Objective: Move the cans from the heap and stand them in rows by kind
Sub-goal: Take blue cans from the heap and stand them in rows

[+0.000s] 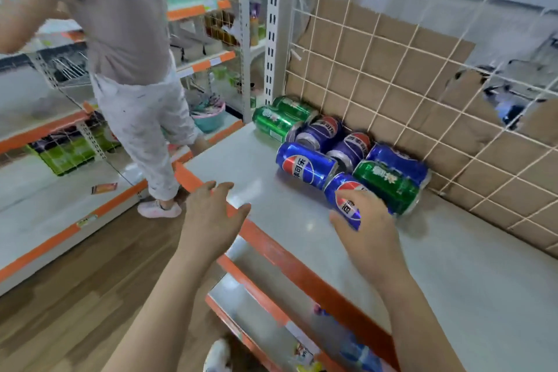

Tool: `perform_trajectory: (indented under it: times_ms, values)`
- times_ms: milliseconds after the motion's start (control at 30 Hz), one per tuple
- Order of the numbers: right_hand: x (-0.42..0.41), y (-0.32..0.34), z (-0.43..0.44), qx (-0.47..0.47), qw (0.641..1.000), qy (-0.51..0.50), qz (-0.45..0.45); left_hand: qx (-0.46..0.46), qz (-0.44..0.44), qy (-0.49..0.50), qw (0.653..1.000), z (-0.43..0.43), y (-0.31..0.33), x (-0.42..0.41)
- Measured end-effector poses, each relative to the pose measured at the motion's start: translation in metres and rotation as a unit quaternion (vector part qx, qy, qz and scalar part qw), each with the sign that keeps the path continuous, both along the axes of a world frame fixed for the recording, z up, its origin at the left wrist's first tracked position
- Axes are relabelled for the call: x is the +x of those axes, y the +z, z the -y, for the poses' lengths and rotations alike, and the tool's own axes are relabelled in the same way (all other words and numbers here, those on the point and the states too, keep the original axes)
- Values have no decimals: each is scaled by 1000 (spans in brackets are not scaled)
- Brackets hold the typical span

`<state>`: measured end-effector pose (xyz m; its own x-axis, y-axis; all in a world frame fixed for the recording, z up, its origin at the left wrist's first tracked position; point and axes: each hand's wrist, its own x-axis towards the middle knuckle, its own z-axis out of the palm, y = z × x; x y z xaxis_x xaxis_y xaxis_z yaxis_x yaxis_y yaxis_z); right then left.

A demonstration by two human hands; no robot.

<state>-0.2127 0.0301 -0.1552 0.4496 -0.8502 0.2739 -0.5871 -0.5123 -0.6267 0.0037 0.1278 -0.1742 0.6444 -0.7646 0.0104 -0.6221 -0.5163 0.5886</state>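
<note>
Several blue cola cans and green soda cans lie on their sides in a heap against the wire grid at the back of the grey shelf point(453, 266). My right hand point(367, 228) grips the nearest blue can point(347, 198) at the heap's front. A green can point(388, 186) lies right behind it, touching it. Another blue can point(305, 164) lies to the left, and two green cans point(276, 121) sit at the far left end. My left hand point(211, 214) hovers with fingers spread over the shelf's orange front edge, holding nothing.
Cardboard point(392, 75) lines the wire grid behind the heap. A person in light clothes point(129, 69) stands in the aisle at the left, beside other orange-edged shelves. Lower shelves with goods lie below the orange edge point(271, 248).
</note>
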Motion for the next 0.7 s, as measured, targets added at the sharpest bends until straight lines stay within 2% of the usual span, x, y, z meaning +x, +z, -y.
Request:
perform_trajectory:
  times_ms: [133, 333, 433, 600, 700]
  values:
    - [23, 1, 27, -31, 994, -99, -25, 10, 24, -54, 998, 57, 0, 36]
    - [48, -5, 54, -1, 967, -222, -128, 14, -94, -183, 978, 133, 3, 66]
    - [53, -4, 59, 20, 948, -254, -190, 8, -166, -261, 951, 159, 2, 72]
    - [62, 1, 47, 56, 920, -252, -294, 33, -315, -372, 873, 172, -6, 78]
    - [68, -3, 43, 64, 901, -254, -345, 37, -312, -400, 861, 177, -10, 78]
